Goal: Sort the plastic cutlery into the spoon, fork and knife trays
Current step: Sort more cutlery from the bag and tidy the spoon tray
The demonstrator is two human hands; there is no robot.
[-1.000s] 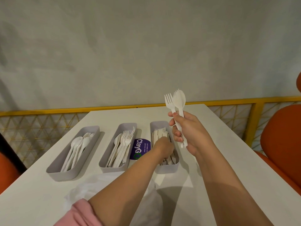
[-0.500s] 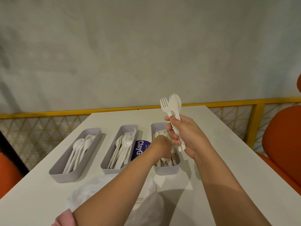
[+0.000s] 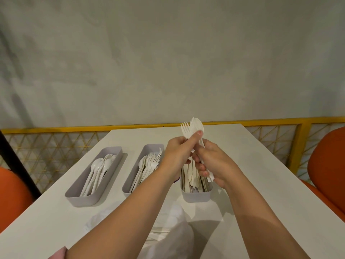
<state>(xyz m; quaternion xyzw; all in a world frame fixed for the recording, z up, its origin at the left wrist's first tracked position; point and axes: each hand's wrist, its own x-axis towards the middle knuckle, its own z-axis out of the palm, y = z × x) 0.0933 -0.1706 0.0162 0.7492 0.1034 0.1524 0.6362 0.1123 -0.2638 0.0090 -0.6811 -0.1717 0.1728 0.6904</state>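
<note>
Head view: pulling one piece from the bundle

Grips fork (image 3: 184, 128) and spoon (image 3: 197, 124) upright in right hand (image 3: 214, 163), fingers curled round handles, above knife tray (image 3: 196, 197). Pinches their necks with left hand (image 3: 177, 156). Next, probably: draw one free, carry leftward to fork tray (image 3: 152, 146) or spoon tray (image 3: 84, 200) without loosening the other.

Your white table (image 3: 252, 165) carries three grey trays in a row with gaps between: spoon tray (image 3: 80, 200) left, fork tray (image 3: 127, 190) middle, knife tray (image 3: 196, 197) right. Nearer you, a crumpled white bag (image 3: 171, 221) lies on it.
</note>
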